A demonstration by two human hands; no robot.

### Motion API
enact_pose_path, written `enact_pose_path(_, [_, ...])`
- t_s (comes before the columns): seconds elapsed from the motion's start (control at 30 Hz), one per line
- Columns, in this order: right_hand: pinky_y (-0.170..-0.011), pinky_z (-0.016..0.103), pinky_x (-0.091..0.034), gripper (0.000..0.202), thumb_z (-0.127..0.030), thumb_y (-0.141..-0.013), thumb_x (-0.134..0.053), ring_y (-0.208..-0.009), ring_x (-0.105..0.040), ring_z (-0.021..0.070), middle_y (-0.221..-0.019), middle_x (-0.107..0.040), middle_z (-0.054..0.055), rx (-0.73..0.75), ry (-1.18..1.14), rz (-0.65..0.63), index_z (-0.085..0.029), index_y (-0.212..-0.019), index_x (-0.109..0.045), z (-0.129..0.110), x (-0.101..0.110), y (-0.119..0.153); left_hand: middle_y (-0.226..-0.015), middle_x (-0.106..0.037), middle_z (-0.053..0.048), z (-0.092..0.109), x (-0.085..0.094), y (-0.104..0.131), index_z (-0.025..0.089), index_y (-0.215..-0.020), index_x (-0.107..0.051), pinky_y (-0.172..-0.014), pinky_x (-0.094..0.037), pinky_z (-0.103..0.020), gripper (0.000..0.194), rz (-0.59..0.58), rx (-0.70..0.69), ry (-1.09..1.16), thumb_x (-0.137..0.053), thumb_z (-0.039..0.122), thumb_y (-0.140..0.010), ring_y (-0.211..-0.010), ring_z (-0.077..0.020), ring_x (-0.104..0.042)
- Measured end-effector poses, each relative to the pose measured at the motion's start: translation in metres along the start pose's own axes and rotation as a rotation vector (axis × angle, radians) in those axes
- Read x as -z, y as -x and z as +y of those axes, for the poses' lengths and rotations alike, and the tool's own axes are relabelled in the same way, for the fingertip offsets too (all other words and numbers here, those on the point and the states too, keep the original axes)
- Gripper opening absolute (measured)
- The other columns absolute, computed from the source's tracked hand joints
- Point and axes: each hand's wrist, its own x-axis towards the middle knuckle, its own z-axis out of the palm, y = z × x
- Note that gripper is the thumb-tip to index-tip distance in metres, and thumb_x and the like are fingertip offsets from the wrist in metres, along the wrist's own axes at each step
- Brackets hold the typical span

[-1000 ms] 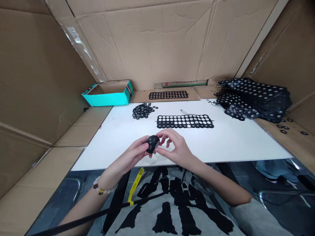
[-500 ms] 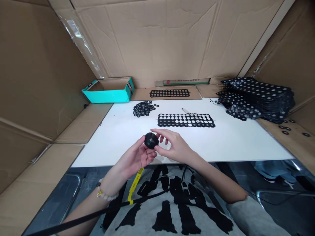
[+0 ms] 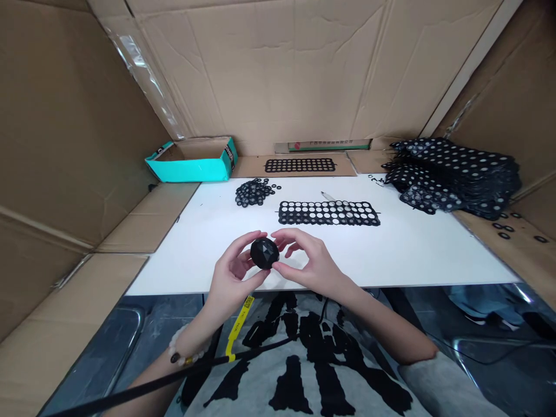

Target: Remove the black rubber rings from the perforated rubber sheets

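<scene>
A round black faceted piece (image 3: 264, 253) is held up above the front part of the white table. My left hand (image 3: 234, 266) grips its left side, thumb below and fingers above. From the right, my right hand (image 3: 306, 258) pinches it between thumb and index finger, the other fingers curled. Beyond the hands lies a black perforated sheet (image 3: 329, 213), its lower rows filled with dark rings and its upper holes showing white. A heap of small black rings (image 3: 252, 192) sits to the left of that sheet.
An open turquoise box (image 3: 191, 169) stands at the back left. Another perforated sheet (image 3: 299, 165) lies on cardboard at the back. On the right is a big stack of dotted black sheets (image 3: 469, 174), with loose rings (image 3: 504, 236) beside it. A pen (image 3: 328, 196) touches the near sheet.
My left hand has turned from palm up to a grip with the thumb below. The black piece has shifted slightly left and down and is tilted differently. My right hand has barely moved.
</scene>
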Motion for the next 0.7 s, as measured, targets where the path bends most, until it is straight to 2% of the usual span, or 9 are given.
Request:
enact_pose_path(0.07, [-0.074,0.031,-0.054,0.041,-0.027,-0.080,-0.067,-0.092,-0.062,0.0170,-0.110,-0.064,0.006,0.001,-0.006,0.004,-0.025,-0.120,-0.054,0.000,-0.001,0.000,-0.138,-0.053,-0.014,-0.001,0.000,0.001,0.026,-0.132,-0.050,-0.094,-0.052,-0.041,0.072,-0.013,-0.030,0.058,-0.081,0.025,-0.067,-0.112,-0.0279,-0.061])
enact_pose_path(0.17, [-0.073,0.030,-0.053,0.043,-0.028,-0.079,-0.070,-0.092,-0.062,0.0163,-0.106,-0.064,0.005,0.009,-0.012,-0.002,-0.025,-0.119,-0.053,0.000,-0.003,0.000,-0.141,-0.051,-0.015,-0.002,0.001,0.001,0.031,-0.141,-0.038,-0.094,-0.051,-0.041,0.085,-0.044,-0.006,0.146,-0.081,0.025,-0.069,-0.112,-0.0278,-0.062])
enact_pose_path(0.37, [-0.073,0.031,-0.052,0.047,-0.029,-0.079,-0.070,-0.096,-0.061,0.0183,-0.110,-0.064,0.006,0.027,0.046,-0.020,-0.026,-0.122,-0.052,0.002,-0.005,0.003,-0.143,-0.049,-0.015,-0.001,0.002,0.004,0.033,-0.145,-0.032,-0.096,-0.050,-0.042,0.090,-0.038,0.032,0.212,-0.081,0.026,-0.070,-0.113,-0.0283,-0.062])
enact_pose_path(0.43, [-0.075,0.032,-0.052,0.051,-0.029,-0.078,-0.071,-0.099,-0.060,0.0192,-0.113,-0.063,0.006,0.039,0.064,-0.047,-0.027,-0.126,-0.052,0.002,-0.003,0.002,-0.141,-0.052,-0.015,0.001,0.003,0.005,0.031,-0.143,-0.036,-0.096,-0.050,-0.042,0.086,-0.030,0.059,0.217,-0.081,0.028,-0.070,-0.113,-0.0291,-0.062])
enact_pose_path(0.6, [-0.077,0.032,-0.051,0.047,-0.034,-0.079,-0.071,-0.107,-0.057,0.0212,-0.119,-0.061,0.008,0.056,0.079,-0.089,-0.028,-0.124,-0.057,0.006,0.001,-0.003,-0.123,-0.064,-0.018,0.005,0.006,0.006,0.016,-0.124,-0.057,-0.086,-0.054,-0.041,0.051,-0.067,0.246,0.190,-0.070,0.040,-0.081,-0.107,-0.0319,-0.064])
enact_pose_path(0.7, [-0.074,0.031,-0.051,0.045,-0.036,-0.078,-0.071,-0.098,-0.059,0.0194,-0.114,-0.064,0.007,0.002,0.034,-0.091,-0.026,-0.120,-0.059,0.010,0.000,-0.005,-0.123,-0.064,-0.018,0.007,0.007,0.005,0.016,-0.125,-0.059,-0.084,-0.056,-0.040,0.055,-0.100,0.264,0.170,-0.072,0.041,-0.078,-0.109,-0.0324,-0.064])
